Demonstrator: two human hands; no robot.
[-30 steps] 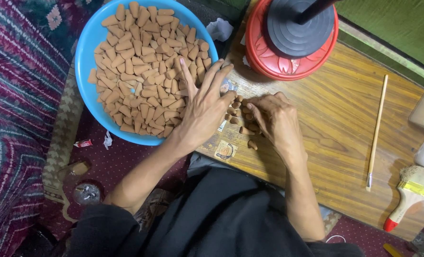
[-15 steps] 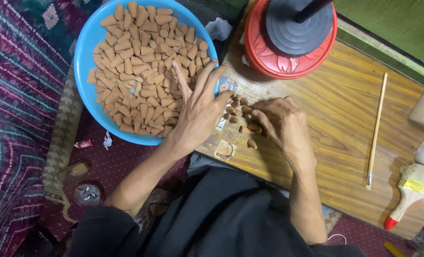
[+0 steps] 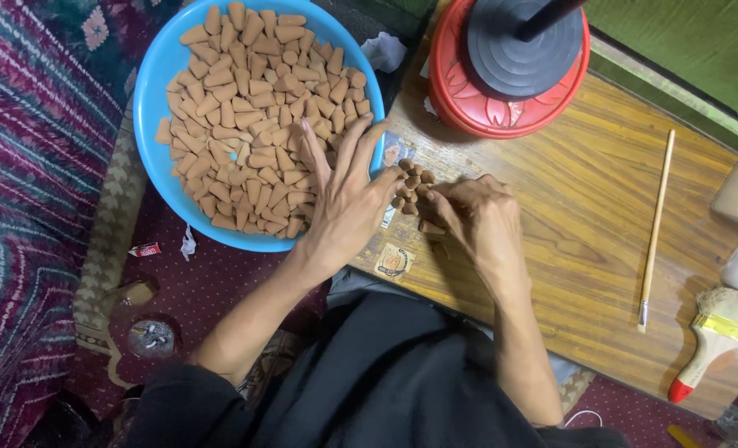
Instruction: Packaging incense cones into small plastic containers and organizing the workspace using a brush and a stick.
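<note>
Now the left hand (image 3: pixel 348 203) lies flat with its fingers (image 3: pixel 346 149) spread apart across the near rim of the blue bowl (image 3: pixel 155 99), resting on the tan clay cones (image 3: pixel 245 124) heaped inside; a second ago it lay in much the same place. Just right of the bowl, on the wooden surface (image 3: pixel 576 216), a small cluster of darker cones (image 3: pixel 409 184) sits between the two hands. The right hand (image 3: pixel 477 217) has its fingers (image 3: pixel 435 203) drawn together at the cluster's edge, touching the cones; whether they pinch one I cannot tell. Since the earlier frames the cluster looks tighter. Farther right of the bowl lie a thin brush (image 3: pixel 656 224) and a broad paintbrush (image 3: pixel 713 336); a red round stand (image 3: pixel 510 66) sits beyond the cluster.
</note>
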